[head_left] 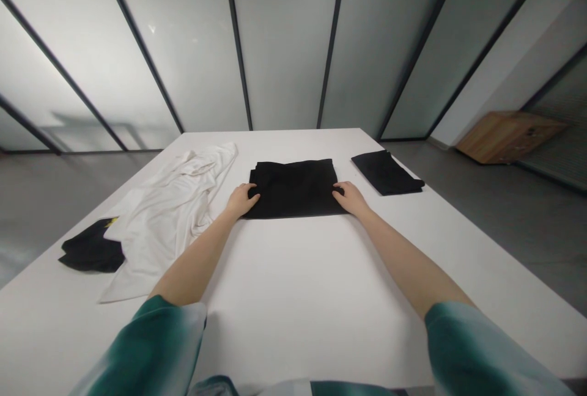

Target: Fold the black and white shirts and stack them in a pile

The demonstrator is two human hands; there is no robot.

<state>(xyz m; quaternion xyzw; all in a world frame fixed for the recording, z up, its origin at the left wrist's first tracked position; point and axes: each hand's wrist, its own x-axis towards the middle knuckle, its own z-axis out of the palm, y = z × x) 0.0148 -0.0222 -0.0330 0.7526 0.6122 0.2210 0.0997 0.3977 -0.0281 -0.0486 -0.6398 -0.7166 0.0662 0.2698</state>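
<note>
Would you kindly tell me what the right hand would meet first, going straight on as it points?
The right hand would first meet the central folded black cloth, whose right edge it appears to touch.

The middle cloth and the right-hand cloth are plain black; the far-left cloth is black with a yellow patch. The rumpled cloth and bench are white. The sleeves fade from teal to pale grey. Pale grey panels carry dark bars; the cabinet is wood-grained brown.
</note>
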